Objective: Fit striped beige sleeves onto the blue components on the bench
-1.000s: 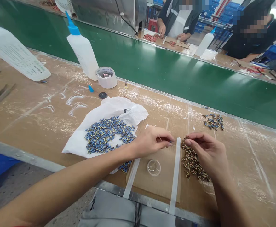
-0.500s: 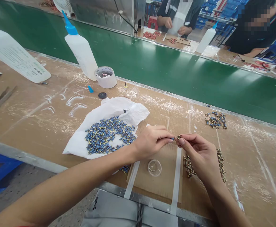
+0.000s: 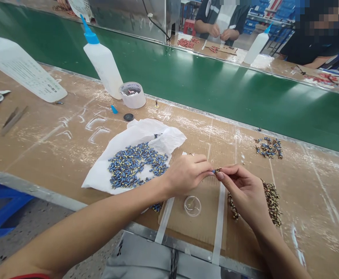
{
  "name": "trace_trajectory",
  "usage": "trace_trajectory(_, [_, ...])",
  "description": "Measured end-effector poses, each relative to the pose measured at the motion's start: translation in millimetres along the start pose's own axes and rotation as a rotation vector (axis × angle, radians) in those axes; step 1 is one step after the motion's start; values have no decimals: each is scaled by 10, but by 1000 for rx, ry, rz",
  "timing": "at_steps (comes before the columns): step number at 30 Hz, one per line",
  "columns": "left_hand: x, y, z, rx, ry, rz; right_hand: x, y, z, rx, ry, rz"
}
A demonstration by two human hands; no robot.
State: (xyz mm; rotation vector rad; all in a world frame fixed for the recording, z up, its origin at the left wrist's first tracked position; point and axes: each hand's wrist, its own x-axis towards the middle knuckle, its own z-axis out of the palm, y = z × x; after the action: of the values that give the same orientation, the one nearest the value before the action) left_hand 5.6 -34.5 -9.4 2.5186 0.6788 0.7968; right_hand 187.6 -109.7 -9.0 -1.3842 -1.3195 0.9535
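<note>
My left hand (image 3: pixel 187 173) and my right hand (image 3: pixel 243 190) meet fingertip to fingertip above the cardboard mat (image 3: pixel 200 219). The left pinches a small blue part (image 3: pixel 213 171); the right pinches a small brown-and-gold part (image 3: pixel 218 169) against it. A pile of blue parts (image 3: pixel 136 164) lies on white paper (image 3: pixel 123 143) left of my left hand. A pile of brown-and-gold parts (image 3: pixel 271 195) lies under and right of my right wrist. A small clear round dish (image 3: pixel 192 205) sits on the mat below both hands.
A smaller heap of mixed parts (image 3: pixel 268 147) lies far right near the green conveyor belt (image 3: pixel 216 85). A glue bottle (image 3: pixel 102 62), a tape roll (image 3: pixel 133 95) and a lying bottle (image 3: pixel 21 71) stand at the back left. Other people work across the belt.
My right hand lifted from the brown pile with one part and came left to meet my left hand's fingertips; the two parts now touch. The view shifted slightly.
</note>
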Motion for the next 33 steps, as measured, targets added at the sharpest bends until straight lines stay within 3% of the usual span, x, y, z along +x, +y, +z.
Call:
trace_trajectory(5, [1, 29, -51, 248, -31, 62, -1, 32, 2, -57, -37, -51])
trace_trajectory(9, [18, 32, -68, 325, -97, 70, 5, 62, -5, -113, -88, -64])
trace_trajectory(17, [46, 47, -102, 185, -221, -26, 3, 108, 51, -168, -99, -127])
trace_trajectory(28, [13, -30, -79, 96, -339, -8, 24, 109, 46, -224, -304, -105])
trace_trajectory(33, [34, -9, -104, 36, -340, -96, -8, 125, 110, -245, -245, -139])
